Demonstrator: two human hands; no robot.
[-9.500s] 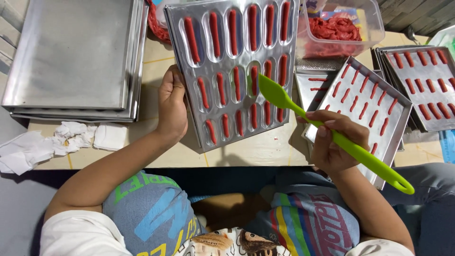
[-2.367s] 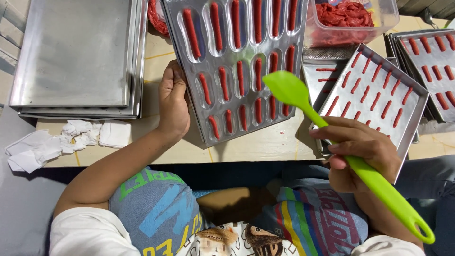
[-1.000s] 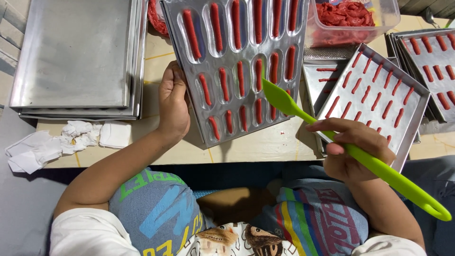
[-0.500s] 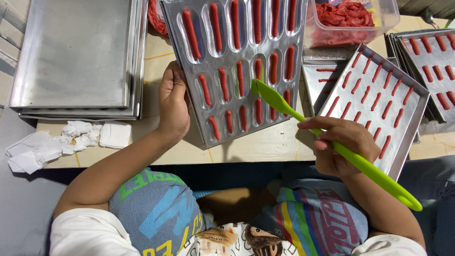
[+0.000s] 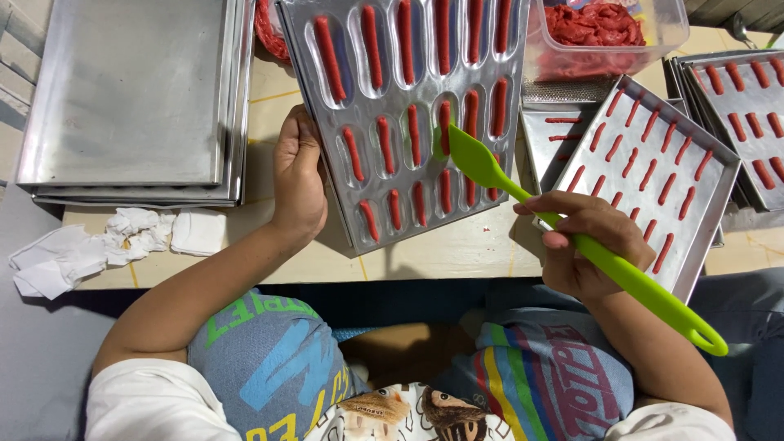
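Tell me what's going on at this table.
A person's left hand steadies a metal mould tray of red paste strips, tilted up off the table. The right hand holds a green spatula, its blade on a middle-row cavity. A flat tray of strips lies to the right, a tub of red paste behind.

Left hand (image 5: 298,175) grips mould tray (image 5: 408,106) (tilted); right hand (image 5: 588,245) presses green spatula (image 5: 563,220) on it.

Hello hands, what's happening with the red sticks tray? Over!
Left hand steadies the mold tray by its edge. Right hand grips the green spatula, blade on a middle-row red strip. Nothing blocking.
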